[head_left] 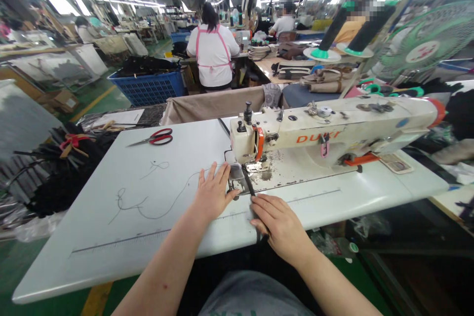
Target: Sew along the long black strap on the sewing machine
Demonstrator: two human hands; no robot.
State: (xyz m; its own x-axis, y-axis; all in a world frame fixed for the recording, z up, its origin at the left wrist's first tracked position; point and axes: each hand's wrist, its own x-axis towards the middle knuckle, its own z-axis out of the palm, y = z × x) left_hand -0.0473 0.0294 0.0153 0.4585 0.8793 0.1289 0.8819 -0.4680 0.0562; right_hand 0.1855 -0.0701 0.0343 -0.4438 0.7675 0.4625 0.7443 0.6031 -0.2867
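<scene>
A narrow black strip (248, 181) runs under the presser foot of the white sewing machine (292, 133) and down toward the table's front edge. My right hand (278, 223) is closed on the strip just in front of the needle area, its fingers bent over it. To the left of the needle, my left hand (215, 191) lies flat with fingers spread, its fingertips beside the machine's metal plate (237, 177). Loose dark thread (163, 217) trails over the white tabletop (92, 197) at the left.
Red-handled scissors (160, 137) lie at the back left of the table. Black thread cones (331, 32) stand behind the machine, near a green fan (425, 44). A blue crate (148, 86) and a person in a pink-strapped apron (214, 52) are farther back. Bundled black strips (66, 173) sit at left.
</scene>
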